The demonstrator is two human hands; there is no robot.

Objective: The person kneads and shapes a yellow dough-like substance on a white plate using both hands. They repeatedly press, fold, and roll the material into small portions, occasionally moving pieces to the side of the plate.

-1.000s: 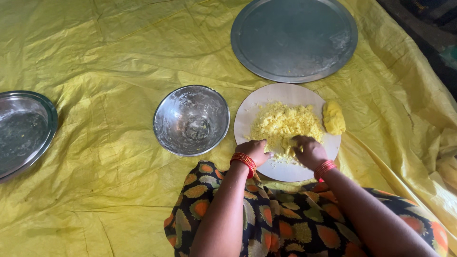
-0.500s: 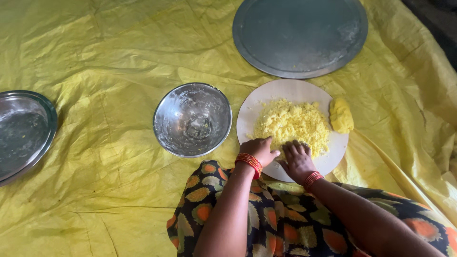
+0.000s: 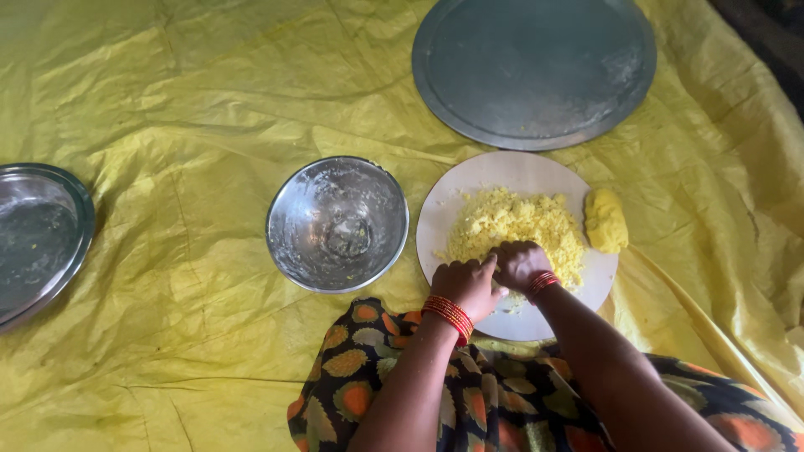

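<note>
— What were the hands doing?

— Both pressed down side by side on the near edge of a crumbly yellow dough pile (image 3: 517, 224). The left hand (image 3: 467, 287) was curled into a loose fist, fingers folded under; the right hand (image 3: 521, 264) was bunched the same way, knuckles up, touching the left. Neither gripped anything I could make out.

— And the dough sat where?

— On a round, flat white board (image 3: 511, 172), smooth and pale. A compact, smooth yellow dough lump (image 3: 605, 220) lay at its right edge, apart from the crumbs.

— What else was around?

— A dull steel bowl (image 3: 337, 223) smeared with residue just left of the board, a wide round metal tray (image 3: 534, 69) beyond it, a steel plate (image 3: 38, 238) far left, all on a wrinkled yellow plastic sheet (image 3: 167, 125).
</note>
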